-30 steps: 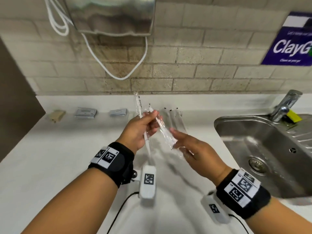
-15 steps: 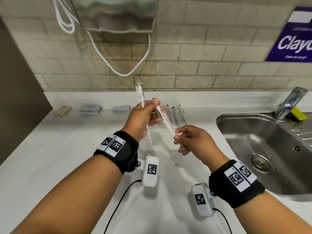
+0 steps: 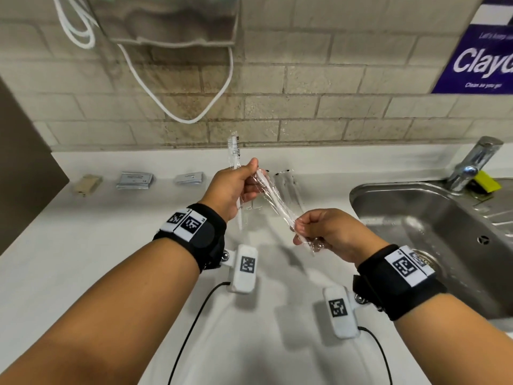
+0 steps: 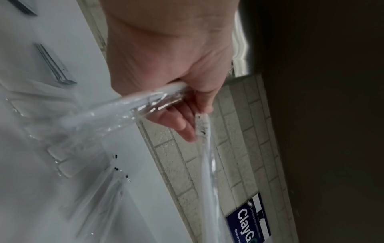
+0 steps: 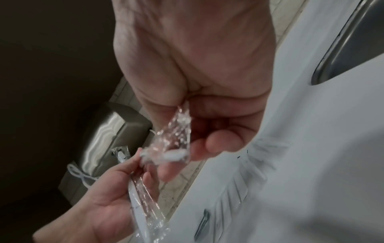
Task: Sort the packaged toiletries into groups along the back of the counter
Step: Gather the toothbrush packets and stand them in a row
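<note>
My left hand holds one clear-wrapped white toothbrush upright and pinches the top end of a second wrapped toothbrush. That second one slants down to my right hand, which grips its lower end. In the left wrist view both wrapped toothbrushes fan out from the curled fingers. In the right wrist view my fingers pinch the crinkled wrapper. More wrapped toothbrushes lie at the back of the white counter, behind my hands. Two silver sachets and a tan box lie further left.
A steel sink with a tap and a yellow sponge lies to the right. A steel hand dryer with a looped white cable hangs on the brick wall. A dark panel stands on the left.
My right hand went from flat under the slanted toothbrush to gripping its lower end. Both hands moved slightly forward and up with the toothbrushes.
</note>
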The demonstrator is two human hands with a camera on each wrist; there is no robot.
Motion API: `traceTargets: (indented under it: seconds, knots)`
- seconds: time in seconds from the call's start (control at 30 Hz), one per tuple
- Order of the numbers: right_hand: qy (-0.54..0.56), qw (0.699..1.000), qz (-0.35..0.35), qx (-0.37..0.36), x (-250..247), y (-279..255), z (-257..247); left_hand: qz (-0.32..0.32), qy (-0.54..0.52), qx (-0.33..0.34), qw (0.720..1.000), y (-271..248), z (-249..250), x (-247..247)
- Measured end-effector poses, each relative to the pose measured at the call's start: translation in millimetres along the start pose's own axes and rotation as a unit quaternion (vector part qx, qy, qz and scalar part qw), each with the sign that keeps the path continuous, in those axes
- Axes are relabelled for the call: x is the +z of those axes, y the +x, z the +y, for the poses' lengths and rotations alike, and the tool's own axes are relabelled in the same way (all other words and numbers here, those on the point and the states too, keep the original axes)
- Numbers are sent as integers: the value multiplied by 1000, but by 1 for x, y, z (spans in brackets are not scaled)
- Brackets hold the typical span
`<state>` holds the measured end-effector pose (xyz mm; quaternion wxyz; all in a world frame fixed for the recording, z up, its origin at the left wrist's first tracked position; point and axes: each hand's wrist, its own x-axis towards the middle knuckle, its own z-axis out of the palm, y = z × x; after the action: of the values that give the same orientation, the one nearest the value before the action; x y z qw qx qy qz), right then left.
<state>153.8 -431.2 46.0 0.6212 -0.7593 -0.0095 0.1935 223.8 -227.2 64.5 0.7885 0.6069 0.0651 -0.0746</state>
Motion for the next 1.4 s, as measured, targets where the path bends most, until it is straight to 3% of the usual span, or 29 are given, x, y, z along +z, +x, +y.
traceTargets:
  seconds: [0.1, 0.23, 0.33, 0.5, 0.67, 0.77, 0.93, 1.03, 1.17, 1.3, 1.33, 1.4]
  knots:
    - [-19, 1000, 15, -14, -9, 8, -2, 59, 24, 5, 998, 21, -4, 13]
    - [-83, 991, 97, -47, -7, 20, 3, 97, 33, 15, 995, 45, -7, 24]
    - [-143, 978, 145, -44, -8, 36, 9, 83, 36, -12, 996, 58, -11, 31]
    - [-145, 967, 208, -10, -32, 77, 13, 11, 46, -67, 997, 74, -26, 44]
    - [-180, 934, 305, 35, -74, 130, 24, 12, 90, -110, 990, 91, -58, 54]
    - [-285, 918, 261, 92, -90, 153, 35, 11, 104, -129, 986, 97, -72, 55]
    - [-352, 902, 223, 110, -88, 174, 55, 38, 63, -156, 985, 106, -80, 46]
    - [-342, 910, 212, 99, -85, 177, 63, 55, 49, -172, 982, 112, -85, 39]
    - [-342, 919, 171, 98, -89, 178, 63, 53, 106, -154, 981, 117, -86, 35]
    - [-351, 908, 225, 36, -85, 164, 49, 23, 126, -112, 985, 115, -77, 34]
    - [-332, 911, 242, 5, -81, 157, 42, 7, 103, -102, 989, 113, -72, 34]
    - [-182, 962, 203, -12, -73, 136, 26, -28, 67, -78, 994, 108, -63, 38]
